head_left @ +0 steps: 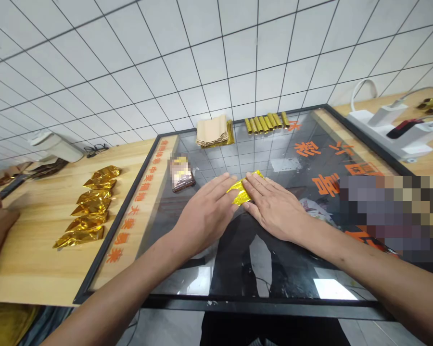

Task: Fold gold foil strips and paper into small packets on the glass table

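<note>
A folded piece of gold foil (241, 191) lies on the glass tabletop (238, 269), pinned under the fingertips of both hands. My left hand (205, 213) and my right hand (274, 206) lie flat with fingers extended, meeting at the foil. Part of the foil is hidden beneath my fingers. Beyond them stands a row of several rolled gold foil tubes (265, 123). A stack of tan paper sheets (211, 130) rests on gold foil to their left. A small brown packet (182, 175), partly blurred out, lies left of my left hand.
On a wooden table (32, 250) to the left, several gold foil packets (90, 206) lie in a column, with a co-worker's hand (0, 222) at its edge. A white power strip (386, 127) sits at the back right. A blurred patch covers the right side.
</note>
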Motion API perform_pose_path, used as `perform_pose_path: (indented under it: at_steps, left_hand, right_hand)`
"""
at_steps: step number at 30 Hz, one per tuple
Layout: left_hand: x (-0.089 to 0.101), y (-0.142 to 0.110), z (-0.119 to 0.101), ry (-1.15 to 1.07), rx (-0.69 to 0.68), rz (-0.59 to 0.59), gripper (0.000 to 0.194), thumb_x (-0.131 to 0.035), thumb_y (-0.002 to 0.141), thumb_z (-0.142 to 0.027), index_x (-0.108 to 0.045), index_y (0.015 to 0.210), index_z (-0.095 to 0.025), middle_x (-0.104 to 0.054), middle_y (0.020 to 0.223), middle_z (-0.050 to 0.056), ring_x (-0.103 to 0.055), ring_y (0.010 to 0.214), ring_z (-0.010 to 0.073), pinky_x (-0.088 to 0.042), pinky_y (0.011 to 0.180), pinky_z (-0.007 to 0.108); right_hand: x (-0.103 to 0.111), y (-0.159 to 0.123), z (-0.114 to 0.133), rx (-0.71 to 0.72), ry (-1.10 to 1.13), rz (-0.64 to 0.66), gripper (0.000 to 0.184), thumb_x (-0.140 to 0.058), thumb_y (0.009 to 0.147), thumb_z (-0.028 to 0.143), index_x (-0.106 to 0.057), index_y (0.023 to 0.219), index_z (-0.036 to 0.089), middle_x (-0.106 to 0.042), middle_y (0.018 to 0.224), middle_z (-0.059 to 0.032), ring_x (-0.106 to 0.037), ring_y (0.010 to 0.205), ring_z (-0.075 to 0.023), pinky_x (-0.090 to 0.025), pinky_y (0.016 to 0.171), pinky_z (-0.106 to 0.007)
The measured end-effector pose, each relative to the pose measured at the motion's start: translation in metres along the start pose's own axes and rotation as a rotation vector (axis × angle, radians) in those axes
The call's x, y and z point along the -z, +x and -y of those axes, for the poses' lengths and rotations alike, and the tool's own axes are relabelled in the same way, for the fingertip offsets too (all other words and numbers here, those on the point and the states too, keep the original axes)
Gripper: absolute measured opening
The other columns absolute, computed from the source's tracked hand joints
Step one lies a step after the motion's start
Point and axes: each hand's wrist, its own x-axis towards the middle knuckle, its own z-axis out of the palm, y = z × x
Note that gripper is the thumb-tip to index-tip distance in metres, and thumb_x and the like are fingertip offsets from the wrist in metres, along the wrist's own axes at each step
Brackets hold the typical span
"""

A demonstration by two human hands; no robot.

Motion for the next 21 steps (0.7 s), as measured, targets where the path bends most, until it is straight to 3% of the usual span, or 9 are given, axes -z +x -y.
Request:
perform_pose_path:
  at_steps: [4, 9, 14, 21]
  left_hand:
    - [-0.027, 0.013, -0.005, -0.032, -0.022, 0.093, 0.044, -0.038, 0.115, -0.029, -0.061, 0.145, -0.006, -0.058, 0.161, 0.019, -0.049, 0.156, 0.0269, -0.037, 0.134, 0.049]
    - [-0.049, -0.001, 0.001, -0.061, 0.053, 0.200, 0.064, -0.036, 0.116, -0.048, -0.040, 0.164, -0.006, -0.036, 0.175, 0.021, -0.035, 0.164, 0.0296, -0.034, 0.134, 0.051]
    - [-0.049, -0.012, 0.003, -0.076, 0.055, 0.230, 0.074, -0.033, 0.114, -0.058, -0.031, 0.170, -0.009, -0.026, 0.179, 0.021, -0.024, 0.168, 0.0302, -0.028, 0.135, 0.055]
    - [-0.044, -0.010, 0.003, -0.085, 0.038, 0.258, 0.073, -0.031, 0.114, -0.060, -0.031, 0.170, -0.012, -0.024, 0.181, 0.018, -0.018, 0.170, 0.0296, -0.026, 0.136, 0.055]
  right_hand:
    - [-0.001, -0.001, -0.002, 0.005, 0.014, -0.005, 0.065, -0.033, 0.112, 0.044, -0.051, 0.163, 0.007, -0.039, 0.173, -0.0198, -0.034, 0.163, -0.0316, -0.030, 0.135, -0.052]
    - [0.000, -0.001, 0.000, -0.001, -0.005, 0.020, 0.067, -0.032, 0.113, 0.044, -0.049, 0.163, 0.004, -0.035, 0.174, -0.0210, -0.032, 0.164, -0.0318, -0.028, 0.135, -0.051]
    - [0.003, 0.000, 0.001, -0.013, 0.004, 0.026, 0.067, -0.031, 0.113, 0.048, -0.049, 0.164, 0.007, -0.036, 0.174, -0.0197, -0.032, 0.164, -0.0305, -0.029, 0.135, -0.052]
    - [0.001, -0.002, -0.002, -0.004, -0.036, 0.052, 0.069, -0.024, 0.115, 0.048, -0.046, 0.165, 0.008, -0.035, 0.175, -0.0171, -0.031, 0.165, -0.0292, -0.027, 0.135, -0.052]
